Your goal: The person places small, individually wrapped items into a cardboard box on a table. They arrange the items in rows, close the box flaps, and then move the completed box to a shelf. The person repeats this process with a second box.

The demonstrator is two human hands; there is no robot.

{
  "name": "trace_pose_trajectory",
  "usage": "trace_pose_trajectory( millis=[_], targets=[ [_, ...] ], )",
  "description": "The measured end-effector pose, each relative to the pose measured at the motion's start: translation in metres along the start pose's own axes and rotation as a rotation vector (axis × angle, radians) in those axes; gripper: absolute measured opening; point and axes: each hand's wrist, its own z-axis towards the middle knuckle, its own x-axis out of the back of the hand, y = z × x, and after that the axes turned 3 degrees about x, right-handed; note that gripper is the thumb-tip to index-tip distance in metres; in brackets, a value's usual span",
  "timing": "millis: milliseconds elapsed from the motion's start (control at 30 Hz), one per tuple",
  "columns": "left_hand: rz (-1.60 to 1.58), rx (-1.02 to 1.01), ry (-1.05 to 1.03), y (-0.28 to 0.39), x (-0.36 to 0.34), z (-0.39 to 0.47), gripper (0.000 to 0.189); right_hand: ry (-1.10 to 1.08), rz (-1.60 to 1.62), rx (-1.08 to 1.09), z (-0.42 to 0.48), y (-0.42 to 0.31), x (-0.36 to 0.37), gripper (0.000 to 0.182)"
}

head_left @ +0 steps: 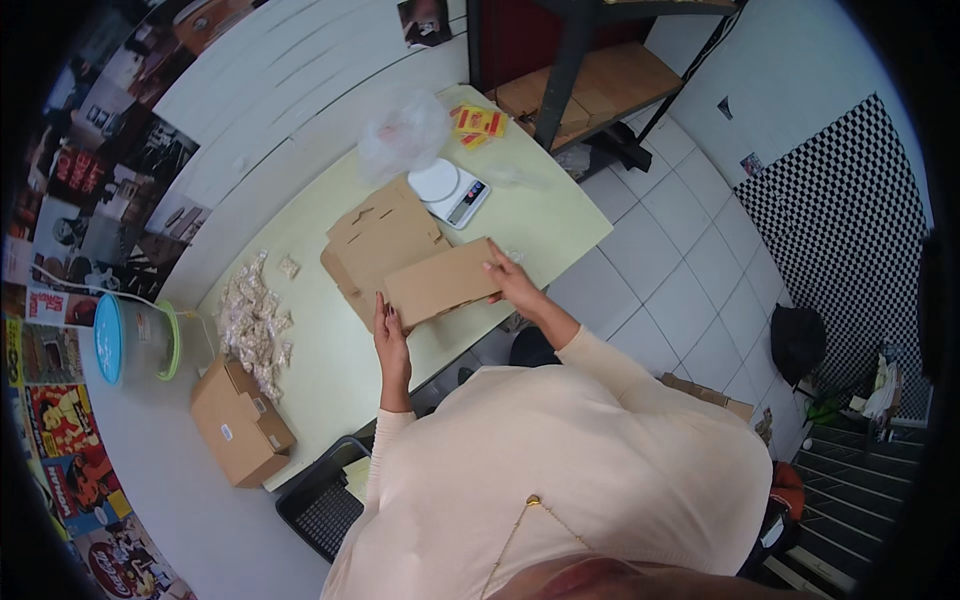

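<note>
A folded cardboard box (442, 281) is held level between my two hands at the front edge of the pale table (555, 199). My left hand (392, 337) supports its left end, fingers along the side. At the right end, my right hand (514, 281) grips the box with the thumb on top. Flat, unfolded cardboard (382, 232) lies partly under and behind the box. A white digital kitchen scale (450, 191) sits just behind. To the left is a heap of small clear packets (251, 315) with pale contents, beside one separate packet (289, 266).
A closed cardboard box (240, 427) stands at the table's left end, near plastic tubs (131, 337). Below is a black basket (326, 495). A clear plastic bag (405, 135) and yellow-red packets (480, 124) lie at the back. A metal-framed shelf (592, 90) adjoins the table.
</note>
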Motion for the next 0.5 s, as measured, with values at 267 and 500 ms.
trace_pose_trajectory(
  millis=[267,500],
  targets=[
    [0.207,-0.029,-0.044,0.01,-0.069,0.052,0.036,0.417,-0.043,0.154,0.024,-0.039,0.209,0.059],
    [0.159,0.016,-0.069,-0.027,-0.213,0.078,0.033,0.745,0.062,0.261,0.098,-0.094,0.404,0.059]
  ],
)
